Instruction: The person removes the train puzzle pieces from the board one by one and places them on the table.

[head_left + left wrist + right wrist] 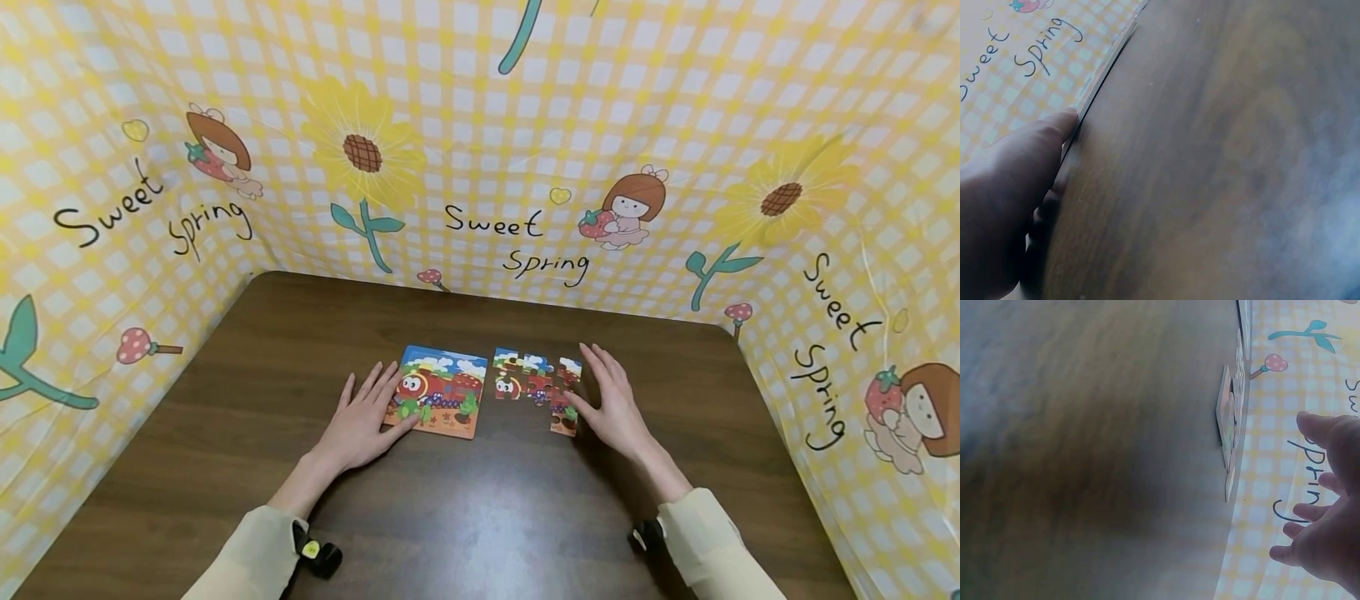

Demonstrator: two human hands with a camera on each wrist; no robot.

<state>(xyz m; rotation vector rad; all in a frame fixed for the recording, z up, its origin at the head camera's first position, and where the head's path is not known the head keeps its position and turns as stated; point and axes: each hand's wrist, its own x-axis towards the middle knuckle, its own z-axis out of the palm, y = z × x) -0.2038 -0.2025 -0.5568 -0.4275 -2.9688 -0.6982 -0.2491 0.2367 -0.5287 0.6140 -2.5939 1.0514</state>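
A flat jigsaw puzzle [450,392] with a smiling red train picture lies on the table, left of its middle. My left hand [365,427] rests along its left side, fingers spread, the thumb over its lower edge. In the left wrist view the thumb [1041,137] is seen from the side. Right of the puzzle lies a group of loose jigsaw pieces [537,385], some touching, with the same kind of picture. Beside their right edge is my right hand [615,410], its fingers spread and holding nothing. The right wrist view shows the pieces [1227,422] edge-on, apart from the fingers.
The brown wooden table [465,517] is bounded at the back and both sides by yellow checked cloth [480,150] printed with flowers and figures. Light shines off the table's front middle. A black band with a small device [321,557] sits at each wrist.
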